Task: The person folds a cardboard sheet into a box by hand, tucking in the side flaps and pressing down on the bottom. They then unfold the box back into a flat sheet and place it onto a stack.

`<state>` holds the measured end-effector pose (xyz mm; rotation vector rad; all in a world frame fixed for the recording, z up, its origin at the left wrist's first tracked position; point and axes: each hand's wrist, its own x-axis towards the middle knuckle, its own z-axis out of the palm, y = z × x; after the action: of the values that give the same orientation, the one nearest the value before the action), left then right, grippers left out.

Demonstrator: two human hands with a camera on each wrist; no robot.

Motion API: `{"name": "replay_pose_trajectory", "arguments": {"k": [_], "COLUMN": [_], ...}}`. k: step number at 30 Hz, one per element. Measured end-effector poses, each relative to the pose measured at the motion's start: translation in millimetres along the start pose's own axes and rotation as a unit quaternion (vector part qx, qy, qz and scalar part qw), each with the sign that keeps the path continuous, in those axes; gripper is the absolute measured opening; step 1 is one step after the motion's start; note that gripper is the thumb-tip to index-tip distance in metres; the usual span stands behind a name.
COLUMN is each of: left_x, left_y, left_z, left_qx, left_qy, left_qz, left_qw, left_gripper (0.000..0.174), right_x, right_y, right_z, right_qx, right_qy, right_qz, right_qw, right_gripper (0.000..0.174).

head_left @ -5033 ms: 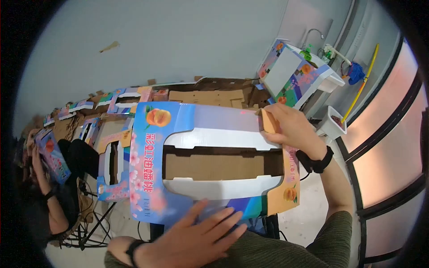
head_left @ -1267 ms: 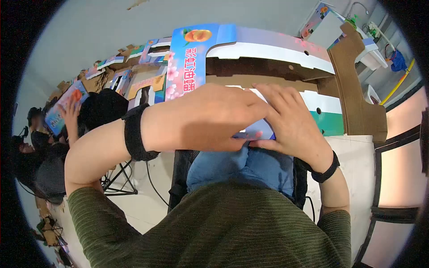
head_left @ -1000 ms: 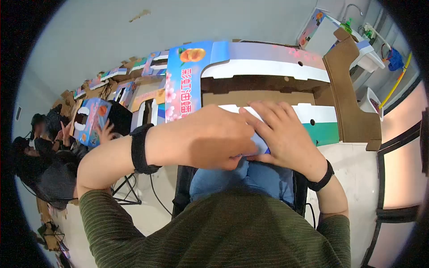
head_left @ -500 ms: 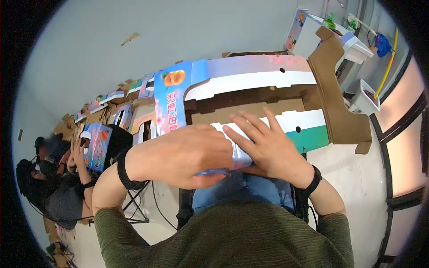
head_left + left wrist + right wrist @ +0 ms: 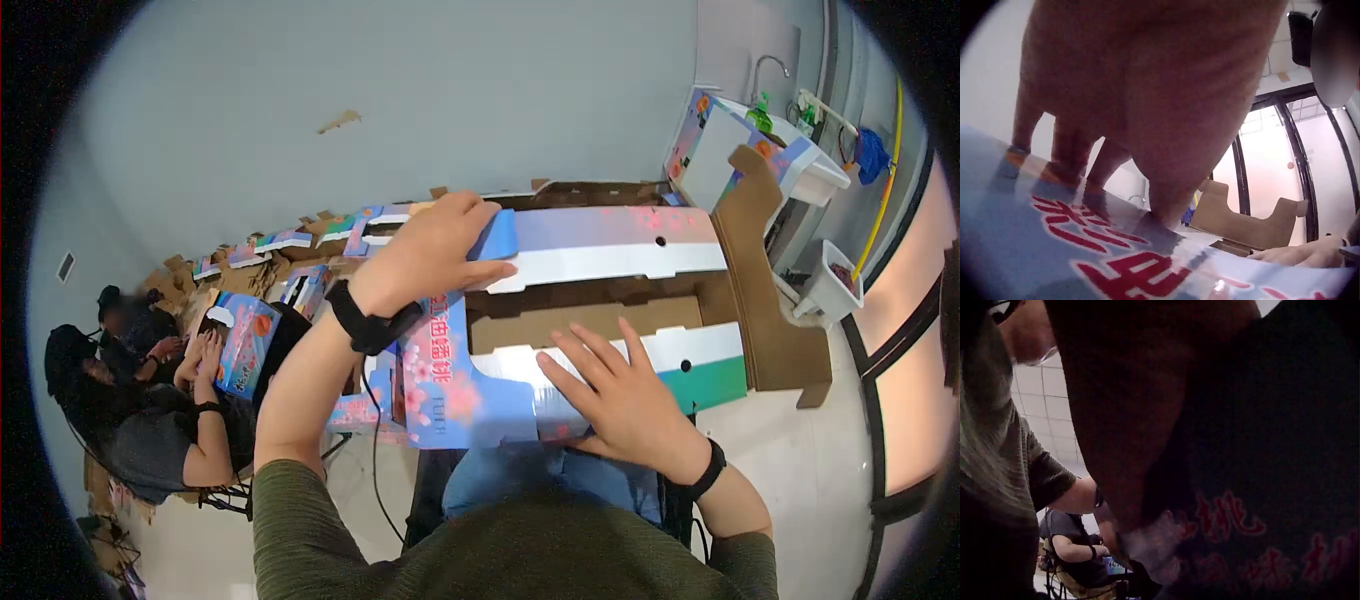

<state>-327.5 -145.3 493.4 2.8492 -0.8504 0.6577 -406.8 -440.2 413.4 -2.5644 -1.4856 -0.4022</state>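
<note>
In the head view a printed cardboard peach box (image 5: 620,235) lies in front of me, its long top opening between two side strips. A blue panel with red lettering (image 5: 450,385) lies across its left end. At the right end a brown flap (image 5: 790,345) stands out, unfolded. My left hand (image 5: 435,245) rests on the far left corner, thumb and fingers stretched down onto the panel; the left wrist view shows the fingertips (image 5: 1060,169) touching the printed surface. My right hand (image 5: 625,400) lies spread on the near strip, close to the near edge. The right wrist view is mostly dark.
To the left sits another person (image 5: 170,430) with hands on a similar box (image 5: 245,345). More printed boxes and cardboard (image 5: 280,240) line the wall. A white sink (image 5: 815,185), a white bin (image 5: 830,285) and a black-framed door (image 5: 885,400) stand at the right.
Five seconds ago a flap covered the right end; now one stands out there. Half a second ago my left hand was at the near edge; it has moved to the far left corner.
</note>
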Motion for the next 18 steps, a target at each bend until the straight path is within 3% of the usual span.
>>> {"name": "replay_pose_trajectory", "arguments": {"k": [1,18], "left_x": [1.3,-10.4], "left_y": [-3.8,11.1], "left_z": [2.4,-17.5], "left_qx": [-0.014,-0.157], "left_qy": [0.057,0.055], "left_qz": [0.024,-0.052], "left_qw": [0.998,0.985], "left_gripper": [0.063,0.054], "right_x": [2.8,0.2], "right_y": [0.5,-3.4], "right_z": [-1.8,-2.4], "right_qx": [-0.006,-0.007], "right_qy": [-0.006,-0.017], "right_qz": [0.001,-0.023], "right_qw": [1.000,1.000], "right_gripper": [0.106,0.100]}}
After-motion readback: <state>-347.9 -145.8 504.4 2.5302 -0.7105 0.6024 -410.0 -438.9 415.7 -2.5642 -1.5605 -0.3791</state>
